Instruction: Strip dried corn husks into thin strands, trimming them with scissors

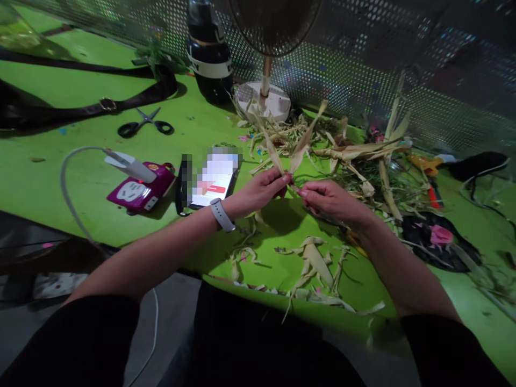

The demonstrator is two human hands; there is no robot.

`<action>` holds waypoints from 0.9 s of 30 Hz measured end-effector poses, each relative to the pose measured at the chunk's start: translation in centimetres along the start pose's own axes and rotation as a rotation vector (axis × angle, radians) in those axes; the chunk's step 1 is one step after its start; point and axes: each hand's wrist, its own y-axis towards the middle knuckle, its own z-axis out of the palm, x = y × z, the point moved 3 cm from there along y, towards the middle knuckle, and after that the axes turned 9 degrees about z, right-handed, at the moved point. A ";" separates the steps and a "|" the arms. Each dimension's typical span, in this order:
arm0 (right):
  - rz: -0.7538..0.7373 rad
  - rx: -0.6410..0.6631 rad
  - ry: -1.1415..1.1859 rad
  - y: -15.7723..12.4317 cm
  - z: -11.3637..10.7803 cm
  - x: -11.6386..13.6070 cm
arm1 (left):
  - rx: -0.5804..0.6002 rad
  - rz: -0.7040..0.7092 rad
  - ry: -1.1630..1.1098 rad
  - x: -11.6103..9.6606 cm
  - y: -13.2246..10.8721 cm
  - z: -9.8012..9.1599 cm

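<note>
My left hand, with a pale watch band at the wrist, pinches a bundle of dry corn husk. Two husk blades fan upward out of that grip. Close on its right, my right hand is closed on a thin strip running from the lower end of the bundle; the fingertips hide most of it. Below the hands lies a knotted corn husk figure on the green table. A heap of loose husks and dry stalks spreads behind and to the right.
Scissors lie open at the left, above a purple power socket with a charger. A lit phone is beside my left forearm. A fan and a black bottle stand by the perforated screen. A black strap crosses the left.
</note>
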 end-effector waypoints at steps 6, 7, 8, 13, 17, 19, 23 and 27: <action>0.047 -0.199 0.227 0.8 -0.7 -0.5 | 0.102 -0.239 -0.344 0.2 -0.6 1.2; 0.068 -0.222 0.237 0.9 -0.5 -0.5 | 0.128 -0.248 -0.336 0.1 -0.7 1.4; 0.082 -0.239 0.240 1.0 -0.3 -0.5 | 0.151 -0.240 -0.311 0.1 -0.8 1.5; 0.090 -0.341 0.256 0.9 0.7 -0.3 | 0.144 -0.126 -0.038 -0.4 -0.7 1.1; 0.128 -0.389 0.312 1.0 0.9 -0.6 | 0.148 -0.058 0.128 -0.9 -0.6 0.9; 0.124 -0.363 0.325 1.0 0.6 -0.8 | 0.158 -0.042 0.141 -1.2 -0.7 0.9; 0.030 -0.102 0.342 0.8 -0.6 -0.9 | 0.278 -0.062 0.080 -1.6 -1.1 1.5; 0.000 -0.008 0.412 1.0 -1.4 -1.2 | 0.418 -0.104 -0.032 -1.9 -1.5 2.0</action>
